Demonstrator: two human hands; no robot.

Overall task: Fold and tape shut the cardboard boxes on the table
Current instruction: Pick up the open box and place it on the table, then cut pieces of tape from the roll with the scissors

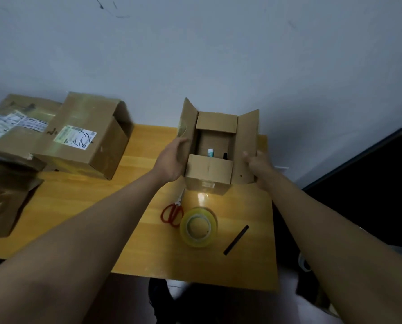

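At the far left of the frame we see a flattened, torn box [3, 199] lying on the wooden worktop [134, 206], with a taped box [15, 122] bearing labels behind it in the upper left. Just right of that sits a larger cardboard box [83, 136] on its side, a label with black scribble on its top face, its open end facing right.

In the centre, our left hand [172, 160] lies with straight fingers flat against the left flap of the small open box [209, 164], a released grip that presses rather than clasps. The two short flaps of this box are partly folded in, the long side flaps stand up, and a small white bottle [210, 152] shows inside. Our right hand [257, 163] curls its fingers round the edge of the right flap, grasping it.

Below the box, nearer the lower centre, lie red-handled scissors [173, 212], a roll of clear tape [199, 226] just beside them, and a black stick [236, 239] to the right.
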